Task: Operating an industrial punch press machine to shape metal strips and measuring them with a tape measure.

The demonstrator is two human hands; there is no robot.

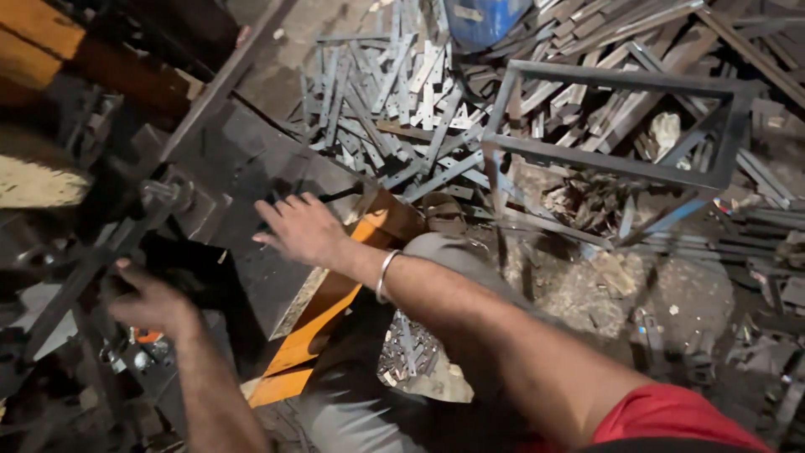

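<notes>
Hands first: my right hand [302, 228] lies flat and palm down on the dark metal plate [251, 168] of the machine in front of me, its grip spread, fingers fanned out and pinching nothing. A silver bangle [384, 275] sits on that wrist, and the arm runs back to a red sleeve [671, 417] at the lower right. My left hand [151, 302] is lower and further left, curled against a long dark lever bar [101, 252] that slants up through the machine; its grip looks closed round the bar, though the fingertips are hidden in shadow and I cannot tell how tightly. An orange part [323, 323] of the machine frame slopes down below the plate, just under my right wrist. Beyond the plate, on the floor, a big heap of flat grey metal strips [402, 109] lies scattered in all directions, near the right hand's fingertips but apart from them. To the right of the heap stands an open rectangular metal frame [620, 126] made of angle bars, with more loose bars piled behind it. A blue drum [482, 21] shows at the top edge, behind the strips. A smaller cluster of short strips [407, 352] rests on the floor under my right forearm.
</notes>
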